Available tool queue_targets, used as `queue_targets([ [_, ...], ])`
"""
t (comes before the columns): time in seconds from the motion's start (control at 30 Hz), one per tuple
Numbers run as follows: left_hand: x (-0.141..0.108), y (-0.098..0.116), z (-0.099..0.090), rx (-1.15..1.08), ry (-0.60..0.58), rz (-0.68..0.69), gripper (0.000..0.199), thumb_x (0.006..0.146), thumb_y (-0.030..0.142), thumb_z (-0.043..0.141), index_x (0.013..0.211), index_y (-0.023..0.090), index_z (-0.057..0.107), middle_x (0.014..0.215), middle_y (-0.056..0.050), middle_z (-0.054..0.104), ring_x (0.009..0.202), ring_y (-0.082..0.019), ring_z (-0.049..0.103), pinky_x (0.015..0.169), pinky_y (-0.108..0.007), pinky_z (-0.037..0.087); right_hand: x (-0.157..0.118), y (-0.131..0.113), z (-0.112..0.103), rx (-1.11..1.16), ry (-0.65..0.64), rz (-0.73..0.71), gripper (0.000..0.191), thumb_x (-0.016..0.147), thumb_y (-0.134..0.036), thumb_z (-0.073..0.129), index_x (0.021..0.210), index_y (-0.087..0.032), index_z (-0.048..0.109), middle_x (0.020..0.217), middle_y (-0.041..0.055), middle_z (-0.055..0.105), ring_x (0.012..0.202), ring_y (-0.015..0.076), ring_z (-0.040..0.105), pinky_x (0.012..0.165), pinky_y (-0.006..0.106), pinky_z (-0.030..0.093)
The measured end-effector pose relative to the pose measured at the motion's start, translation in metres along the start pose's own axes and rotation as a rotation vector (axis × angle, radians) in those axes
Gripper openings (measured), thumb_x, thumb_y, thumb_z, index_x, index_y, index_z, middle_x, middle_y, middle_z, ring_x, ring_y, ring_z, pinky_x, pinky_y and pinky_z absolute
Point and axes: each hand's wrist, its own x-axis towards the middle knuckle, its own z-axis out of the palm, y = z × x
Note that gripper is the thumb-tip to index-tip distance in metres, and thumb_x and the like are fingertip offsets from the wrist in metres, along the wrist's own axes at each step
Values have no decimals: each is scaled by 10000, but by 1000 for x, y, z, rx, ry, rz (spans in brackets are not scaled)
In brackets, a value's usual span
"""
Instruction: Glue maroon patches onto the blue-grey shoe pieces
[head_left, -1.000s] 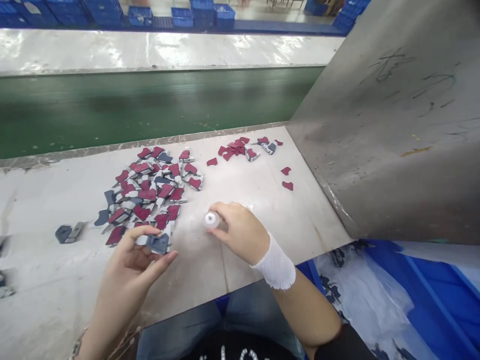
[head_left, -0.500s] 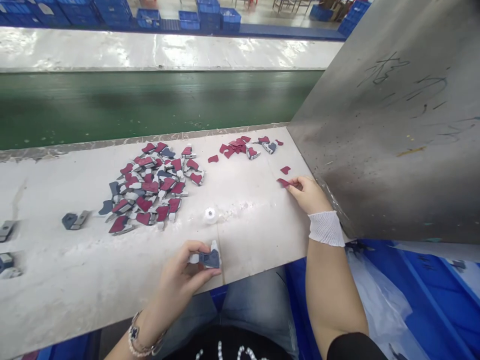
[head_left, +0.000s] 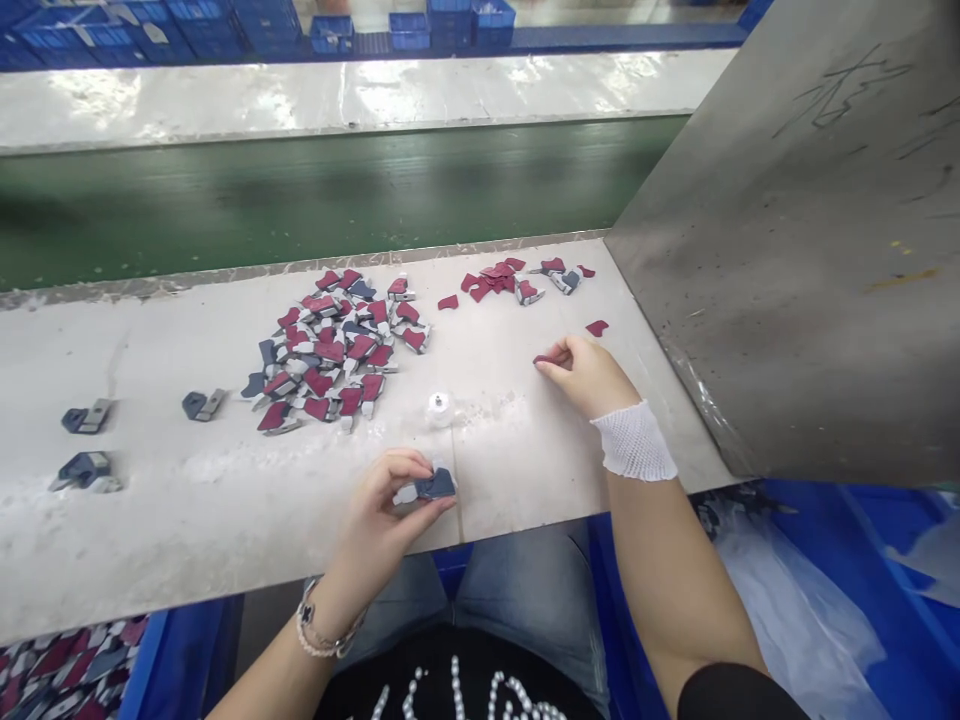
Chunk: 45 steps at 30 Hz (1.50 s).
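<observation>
Part [head_left: 435,485] is held over the near side of the table [head_left: 517,470], its edges pinched between the left hand's [head_left: 379,505] thumb and fingers, presumably to leave its dark face bare. Farther right, the right hand [head_left: 596,378] grasps a red patch [head_left: 550,360] with thumb and fingertips, probably because so thin a piece offers little to grip. Between them stands the bottle [head_left: 439,408], seemingly handy to both, while the pile [head_left: 328,352] lies far left, apart from the hands.

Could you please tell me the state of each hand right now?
Left hand: closed, holding a blue-grey and white part.
Right hand: closed, pinching a dark red piece.
</observation>
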Motion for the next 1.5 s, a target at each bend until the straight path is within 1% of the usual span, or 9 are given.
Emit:
queue_targets([
  [0.13, -4, -1, 4, -77, 3, -16, 205, 773, 185, 762, 883, 199, 590, 970, -35, 562, 896, -163, 644, 646, -224, 631, -20, -9, -3, 105, -90, -46, 102, 782, -252, 693, 758, -176, 628, 741, 34, 655, 691, 199, 591, 665, 340, 442],
  [0.3, -8, -4, 5, -127, 26, -31, 225, 759, 175, 775, 891, 203, 595, 976, -34, 576, 901, -162, 656, 640, -208, 614, -73, -31, -2, 295, -254, -176, 181, 801, -384, 724, 837, -207, 720, 761, 16, 686, 674, 174, 601, 642, 313, 470],
  [0.43, -10, -5, 5, -95, 22, 17, 223, 770, 174, 768, 897, 203, 587, 973, -37, 577, 889, -154, 648, 665, -220, 603, -117, -50, -2, 636, -571, -160, 94, 854, -295, 685, 867, -203, 695, 701, 5, 696, 632, 157, 654, 599, 285, 534],
  [0.57, -13, -5, 7, -40, 46, 80, 220, 779, 171, 760, 893, 199, 574, 942, -26, 571, 869, -143, 637, 744, -258, 596, -138, -60, 0, 898, -782, -122, 141, 817, -223, 749, 927, -197, 664, 876, 31, 749, 798, 169, 713, 752, 309, 587],
  [0.77, -19, -6, 9, -7, 69, 93, 202, 804, 185, 741, 902, 203, 566, 966, -34, 567, 893, -155, 634, 769, -283, 575, -141, -69, 14, 992, -685, 17, 189, 901, -249, 666, 1081, -222, 614, 841, 11, 732, 792, 154, 715, 734, 298, 594],
  [0.93, -22, -9, 9, 5, 119, 131, 202, 805, 178, 737, 907, 202, 564, 960, -34, 559, 884, -158, 621, 757, -291, 565, -142, -76, 21, 971, -679, 40, 99, 846, -261, 727, 875, -184, 673, 884, 41, 735, 833, 165, 708, 805, 323, 592],
  [1.13, -25, -9, 8, -13, 102, 130, 199, 802, 154, 741, 892, 206, 571, 949, -30, 567, 867, -161, 627, 749, -300, 544, -141, -78, 29, 972, -629, 75, 167, 775, -307, 798, 814, -175, 704, 750, 22, 697, 681, 160, 674, 613, 282, 569],
  [1.27, -27, -9, 7, 38, 94, 173, 212, 797, 136, 743, 903, 214, 577, 946, -28, 575, 881, -167, 624, 761, -310, 540, -138, -76, 31, 999, -633, 106, 169, 748, -300, 821, 789, -176, 714, 807, 36, 724, 781, 203, 712, 722, 336, 601],
  [1.5, -26, -6, 7, 57, 84, 261, 280, 745, 121, 798, 905, 208, 585, 939, -16, 589, 870, -146, 618, 755, -281, 552, -137, -72, 34, 1098, -694, 194, 148, 732, -238, 836, 793, -182, 712, 786, 32, 764, 761, 203, 746, 738, 332, 624],
])
